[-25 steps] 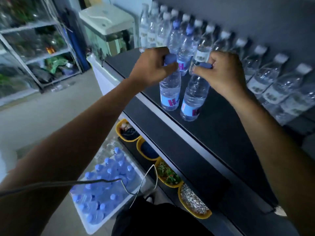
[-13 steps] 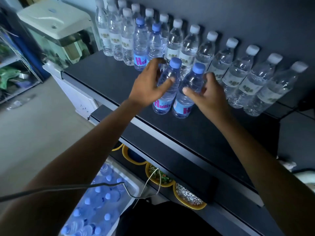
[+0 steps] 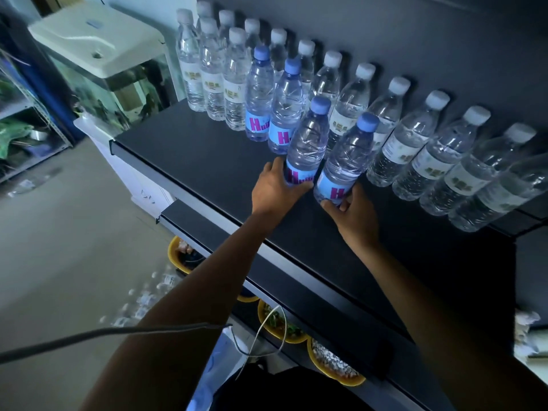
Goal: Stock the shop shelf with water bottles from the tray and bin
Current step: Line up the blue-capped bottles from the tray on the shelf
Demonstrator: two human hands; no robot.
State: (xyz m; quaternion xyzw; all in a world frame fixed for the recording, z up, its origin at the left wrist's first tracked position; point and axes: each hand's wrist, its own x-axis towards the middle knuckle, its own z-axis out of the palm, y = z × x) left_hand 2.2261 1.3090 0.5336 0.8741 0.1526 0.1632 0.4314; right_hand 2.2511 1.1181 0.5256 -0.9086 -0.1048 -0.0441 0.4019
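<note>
Two blue-capped water bottles stand upright on the dark shelf [image 3: 207,161]. My left hand [image 3: 274,188] grips the base of the left bottle [image 3: 308,143]. My right hand [image 3: 353,215] holds the base of the right bottle [image 3: 345,161], fingers curled round its label. Both bottles sit just in front of the back row of white-capped bottles [image 3: 412,137] and to the right of two other blue-capped bottles [image 3: 261,96]. The tray of bottles on the floor is mostly hidden by my left arm.
A fish tank with a white lid [image 3: 98,48] stands left of the shelf. Yellow bowls [image 3: 335,363] of goods sit on the lower level below the shelf edge. A cable [image 3: 118,333] hangs across my left arm. Loose bottles [image 3: 142,304] lie blurred on the floor.
Both hands slid down from the caps to the bases of the two bottles, which moved back toward the white-capped row. The view shifted up and left.
</note>
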